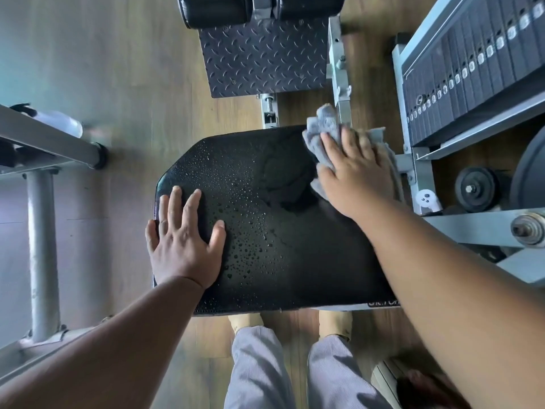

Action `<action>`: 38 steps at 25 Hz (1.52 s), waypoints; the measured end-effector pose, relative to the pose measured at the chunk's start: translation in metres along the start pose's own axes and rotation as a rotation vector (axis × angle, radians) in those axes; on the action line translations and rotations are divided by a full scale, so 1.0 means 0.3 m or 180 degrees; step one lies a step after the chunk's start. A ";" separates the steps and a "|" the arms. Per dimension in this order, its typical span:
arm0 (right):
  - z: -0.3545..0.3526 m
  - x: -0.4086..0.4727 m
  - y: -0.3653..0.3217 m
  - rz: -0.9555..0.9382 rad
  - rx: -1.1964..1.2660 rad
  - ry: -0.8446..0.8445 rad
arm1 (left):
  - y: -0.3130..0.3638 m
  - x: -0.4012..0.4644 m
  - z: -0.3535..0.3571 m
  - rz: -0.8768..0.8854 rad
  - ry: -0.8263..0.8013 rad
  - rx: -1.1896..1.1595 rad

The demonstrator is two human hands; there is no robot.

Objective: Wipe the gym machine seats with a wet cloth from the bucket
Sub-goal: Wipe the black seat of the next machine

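My right grip [354, 172]: fingers flat, pressing cloth [320, 134] on seat's [295, 261] far right corner. My left grip [184, 240]: spread flat, empty, bracing seat's left edge. Seat: streaked dull near cloth; droplets across left and middle, unwiped. Judged partway. Bucket: not in view. Weight stack [472, 78]: right.

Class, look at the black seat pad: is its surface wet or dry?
Wet: water droplets bead across the seat pad, left of the grey cloth.
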State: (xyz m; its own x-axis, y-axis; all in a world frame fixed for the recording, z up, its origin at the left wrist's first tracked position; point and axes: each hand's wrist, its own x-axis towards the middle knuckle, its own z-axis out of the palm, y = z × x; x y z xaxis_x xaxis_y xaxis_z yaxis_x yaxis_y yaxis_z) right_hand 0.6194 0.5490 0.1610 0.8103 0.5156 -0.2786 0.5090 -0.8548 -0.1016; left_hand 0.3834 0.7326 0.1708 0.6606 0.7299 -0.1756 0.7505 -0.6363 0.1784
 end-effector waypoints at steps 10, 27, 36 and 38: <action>-0.001 -0.073 0.024 -0.1053 -0.0082 -0.0218 | -0.003 0.003 0.000 0.0004 -0.0038 -0.0020; 0.007 0.064 -0.292 -0.0327 0.0086 -0.0202 | -0.006 0.003 -0.005 -0.0028 -0.0130 -0.0103; 0.006 -0.028 -0.081 -0.1048 -0.0170 -0.0327 | -0.010 0.008 -0.006 -0.0021 -0.0134 -0.0111; 0.015 0.032 -0.210 -0.0336 -0.0009 -0.0116 | -0.010 0.006 -0.006 -0.0006 -0.0150 -0.0105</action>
State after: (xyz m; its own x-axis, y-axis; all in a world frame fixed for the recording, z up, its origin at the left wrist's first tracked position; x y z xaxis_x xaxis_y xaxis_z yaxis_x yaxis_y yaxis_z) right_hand 0.5937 0.6075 0.1604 0.7411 0.6002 -0.3009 0.5918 -0.7956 -0.1295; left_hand 0.3823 0.7363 0.1716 0.6598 0.7181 -0.2213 0.7514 -0.6257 0.2097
